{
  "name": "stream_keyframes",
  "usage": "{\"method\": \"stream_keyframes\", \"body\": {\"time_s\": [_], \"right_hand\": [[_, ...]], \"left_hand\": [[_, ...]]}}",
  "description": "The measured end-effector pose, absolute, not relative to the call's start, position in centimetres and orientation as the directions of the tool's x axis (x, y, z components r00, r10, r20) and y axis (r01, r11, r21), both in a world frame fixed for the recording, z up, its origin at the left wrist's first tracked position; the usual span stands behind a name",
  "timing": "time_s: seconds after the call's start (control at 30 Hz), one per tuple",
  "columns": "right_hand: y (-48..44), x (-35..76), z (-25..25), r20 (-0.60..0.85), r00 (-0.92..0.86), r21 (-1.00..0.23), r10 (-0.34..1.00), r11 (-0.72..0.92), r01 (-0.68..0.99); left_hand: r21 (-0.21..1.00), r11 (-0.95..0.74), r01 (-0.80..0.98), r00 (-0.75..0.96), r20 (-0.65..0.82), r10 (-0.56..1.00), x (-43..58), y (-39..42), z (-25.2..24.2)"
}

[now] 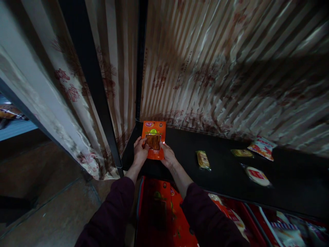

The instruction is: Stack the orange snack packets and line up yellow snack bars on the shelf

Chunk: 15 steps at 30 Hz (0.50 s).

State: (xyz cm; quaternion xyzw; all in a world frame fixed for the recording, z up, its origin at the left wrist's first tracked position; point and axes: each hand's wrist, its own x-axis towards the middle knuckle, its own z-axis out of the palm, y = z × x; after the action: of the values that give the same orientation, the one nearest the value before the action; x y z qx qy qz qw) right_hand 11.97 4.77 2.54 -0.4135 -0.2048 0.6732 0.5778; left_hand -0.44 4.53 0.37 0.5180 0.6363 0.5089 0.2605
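An orange snack packet (154, 130) with a clear window stands upright at the left end of a black shelf (226, 171). My left hand (140, 151) grips its lower left edge, fingers curled round it. My right hand (168, 154) holds the lower right edge in the same way. Both dark sleeves reach up from the bottom of the view.
Further right on the shelf lie a small yellow packet (203, 160), a flat yellow-green one (241, 153), a red and white bag (262, 148) and a round clear-wrapped one (257, 176). Striped curtain (218, 68) hangs behind. Red baskets of snacks (164, 212) sit below.
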Motion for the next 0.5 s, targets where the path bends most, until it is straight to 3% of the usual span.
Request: {"method": "stream_keyframes", "body": {"time_s": [0.27, 0.5], "right_hand": [[8.2, 11.7, 1.3, -0.366, 0.063, -0.745, 0.928, -0.252, -0.617], [11.1, 11.2, 1.3, -0.371, 0.101, -0.765, 0.923, -0.242, -0.597]], "left_hand": [[0.919, 0.131, 0.373, -0.410, 0.036, 0.911, -0.4, 6.0, 1.1], [0.975, 0.076, 0.207, -0.525, 0.045, 0.850, -0.6, 8.6, -0.2]]}}
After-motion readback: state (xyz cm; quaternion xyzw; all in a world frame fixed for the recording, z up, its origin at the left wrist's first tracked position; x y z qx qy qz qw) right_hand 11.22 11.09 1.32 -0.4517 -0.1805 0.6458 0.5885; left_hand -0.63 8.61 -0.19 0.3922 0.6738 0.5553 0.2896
